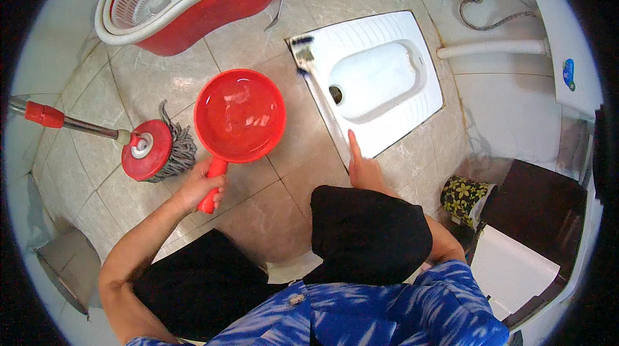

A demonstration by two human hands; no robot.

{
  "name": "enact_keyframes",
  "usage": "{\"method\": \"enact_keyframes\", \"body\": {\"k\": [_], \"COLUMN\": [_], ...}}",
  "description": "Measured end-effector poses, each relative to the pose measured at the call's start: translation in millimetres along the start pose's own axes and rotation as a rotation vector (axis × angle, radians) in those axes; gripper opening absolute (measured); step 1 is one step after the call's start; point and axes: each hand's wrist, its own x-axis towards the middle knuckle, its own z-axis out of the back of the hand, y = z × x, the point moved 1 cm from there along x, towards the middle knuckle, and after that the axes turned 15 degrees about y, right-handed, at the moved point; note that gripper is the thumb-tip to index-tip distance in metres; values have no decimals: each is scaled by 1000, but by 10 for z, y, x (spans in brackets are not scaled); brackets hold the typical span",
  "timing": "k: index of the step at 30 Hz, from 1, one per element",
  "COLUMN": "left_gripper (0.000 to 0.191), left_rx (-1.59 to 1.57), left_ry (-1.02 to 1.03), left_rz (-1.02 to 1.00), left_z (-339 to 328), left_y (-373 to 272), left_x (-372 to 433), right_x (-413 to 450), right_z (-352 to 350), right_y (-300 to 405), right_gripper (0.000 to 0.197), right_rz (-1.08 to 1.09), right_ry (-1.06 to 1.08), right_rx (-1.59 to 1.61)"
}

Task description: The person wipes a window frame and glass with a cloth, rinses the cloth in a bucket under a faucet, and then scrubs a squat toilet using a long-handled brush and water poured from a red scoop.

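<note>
My left hand (200, 186) grips the handle of a red plastic dipper (242, 123), whose bowl holds clear liquid and is level above the tiled floor. Lower right of the squat toilet, my right hand (365, 169) is closed around the pale handle of a long brush (328, 104), its index finger stretched along it. The brush slants along the left rim of the white ceramic squat toilet (387, 27), with its head at the upper left corner. Whether the brush touches the rim I cannot tell. A dark drain hole shows in the toilet's pan.
To the left, a string mop (145, 152) with a red disc stands near the dipper. A red mop bucket (203, 22) with a white wringer basket (150, 0) is at the top. A flexible hose (498, 26), white pipe (493, 48) and floral bin (465, 198) are on the right.
</note>
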Motion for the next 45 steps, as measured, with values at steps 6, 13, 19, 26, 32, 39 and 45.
{"method": "enact_keyframes", "body": {"k": [6, 13, 19, 26, 32, 39, 45], "left_gripper": [27, 30, 34, 39, 31, 35, 39], "left_rx": [22, 78, 27, 102, 66, 143, 133], "left_ry": [5, -21, 4, 40, 9, 16, 9], "left_rz": [-47, -30, -71, -81, -47, -81, -49], "left_z": [-24, -35, -38, -88, -177, -287, -285], "left_y": [-113, -135, -25, -42, 22, -92, -31], "left_x": [-73, -116, -200, -197, -295, -225, -344], "right_x": [233, 169, -391, 127, -573, 75, -240], "right_z": [440, 710, 832, 859, 787, 924, 900], "right_y": [69, 61, 110, 100, 144, 56, 234], "right_gripper": [72, 76, 79, 81, 77, 81, 78], "right_rz": [-166, -152, -133, -83, -138, -14, -123], "right_ry": [334, 363, 513, 305, 487, 222, 348], "right_rx": [71, -9, 127, -154, 63, -209, -90]}}
